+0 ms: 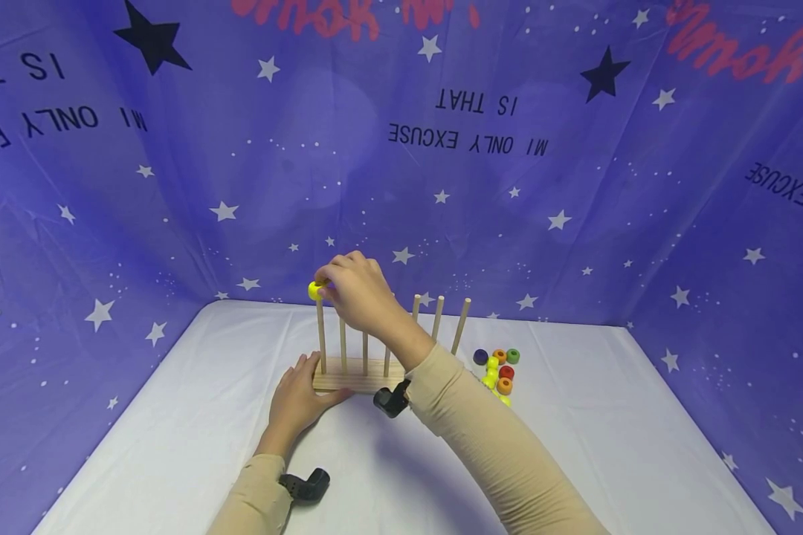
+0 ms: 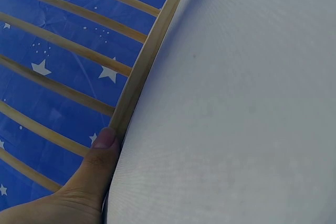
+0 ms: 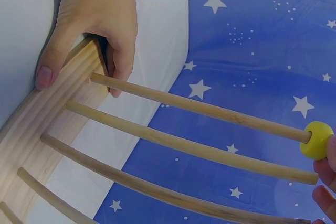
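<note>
Pinching the yellow bead [image 3: 316,141] at the tip of the end peg [image 3: 210,110], the right hand [image 1: 358,293] seems to line up its hole, while the left hand [image 1: 297,401] grips the base [image 1: 351,382], likely to steady it

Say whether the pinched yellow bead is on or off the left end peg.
On, at the tip: in the right wrist view, the left end peg enters the yellow bead.
</note>
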Demonstrator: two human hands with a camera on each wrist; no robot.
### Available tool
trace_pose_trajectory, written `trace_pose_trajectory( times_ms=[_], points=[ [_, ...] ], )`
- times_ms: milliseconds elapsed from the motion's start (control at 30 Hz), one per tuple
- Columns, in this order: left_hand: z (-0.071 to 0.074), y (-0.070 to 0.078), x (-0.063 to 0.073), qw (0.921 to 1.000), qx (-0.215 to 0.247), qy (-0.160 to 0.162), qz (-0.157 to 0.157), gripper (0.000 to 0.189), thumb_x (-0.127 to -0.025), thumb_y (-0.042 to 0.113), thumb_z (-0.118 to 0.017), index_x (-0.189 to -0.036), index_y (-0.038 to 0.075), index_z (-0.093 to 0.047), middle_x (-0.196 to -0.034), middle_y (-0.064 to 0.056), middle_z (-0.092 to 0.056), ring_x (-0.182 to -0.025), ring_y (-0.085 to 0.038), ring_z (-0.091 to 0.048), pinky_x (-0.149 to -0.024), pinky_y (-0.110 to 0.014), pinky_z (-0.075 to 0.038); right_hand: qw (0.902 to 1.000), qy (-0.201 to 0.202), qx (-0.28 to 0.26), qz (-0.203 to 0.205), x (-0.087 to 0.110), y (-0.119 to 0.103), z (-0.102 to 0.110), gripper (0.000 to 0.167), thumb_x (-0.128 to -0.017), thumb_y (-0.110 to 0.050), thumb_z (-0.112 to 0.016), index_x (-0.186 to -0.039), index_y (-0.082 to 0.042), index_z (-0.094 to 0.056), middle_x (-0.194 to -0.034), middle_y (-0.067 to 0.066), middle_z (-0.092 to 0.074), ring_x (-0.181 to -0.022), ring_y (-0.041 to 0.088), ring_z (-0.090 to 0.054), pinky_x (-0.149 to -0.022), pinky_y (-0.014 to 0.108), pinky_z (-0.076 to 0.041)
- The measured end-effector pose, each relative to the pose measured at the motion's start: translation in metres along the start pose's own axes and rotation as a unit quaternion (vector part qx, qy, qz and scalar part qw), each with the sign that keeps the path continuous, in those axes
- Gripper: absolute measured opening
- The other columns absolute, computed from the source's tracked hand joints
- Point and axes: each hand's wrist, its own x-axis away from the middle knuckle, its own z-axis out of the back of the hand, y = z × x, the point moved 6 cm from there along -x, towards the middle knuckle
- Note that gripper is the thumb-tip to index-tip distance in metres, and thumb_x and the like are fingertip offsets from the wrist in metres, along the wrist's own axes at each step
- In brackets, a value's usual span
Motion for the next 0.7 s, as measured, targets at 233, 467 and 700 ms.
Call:
trace_pose_trajectory(
  times_ms=[233, 467, 700],
  points=[
    [0.0, -0.001, 0.001, 0.9999, 0.0, -0.011, 0.012, 0.108, -0.07, 0.073, -0.073, -0.15, 0.008, -0.039, -0.155, -0.024, -0.04, -0.147, -0.044, -0.031, -0.121, -0.059, -0.026, 1.0, -0.002, 0.009, 0.002, 0.002, 0.001, 0.001, 0.024, -0.098, -0.03, -0.064, -0.118, -0.02, -0.07, -0.116, -0.006, -0.069, -0.117, 0.018, -0.056, -0.098, 0.038, -0.048],
    [-0.002, -0.002, -0.001, 0.9998, -0.004, -0.012, 0.013, 0.108, -0.071, 0.072, -0.073, -0.15, 0.007, -0.038, -0.155, -0.026, -0.038, -0.147, -0.044, -0.031, -0.121, -0.06, -0.026, 1.0, 0.004, 0.002, -0.003, 0.005, 0.006, 0.006, 0.026, -0.097, -0.031, -0.064, -0.12, -0.019, -0.069, -0.118, -0.005, -0.069, -0.12, 0.02, -0.055, -0.102, 0.039, -0.046],
    [-0.001, -0.001, -0.001, 0.9999, -0.005, -0.008, 0.011, 0.109, -0.071, 0.071, -0.074, -0.149, 0.005, -0.038, -0.154, -0.027, -0.038, -0.147, -0.044, -0.032, -0.122, -0.058, -0.026, 0.9991, 0.034, -0.025, -0.01, 0.016, 0.018, 0.021, 0.025, -0.098, -0.028, -0.064, -0.119, -0.015, -0.07, -0.116, -0.003, -0.07, -0.12, 0.023, -0.056, -0.105, 0.042, -0.045]
  ],
)
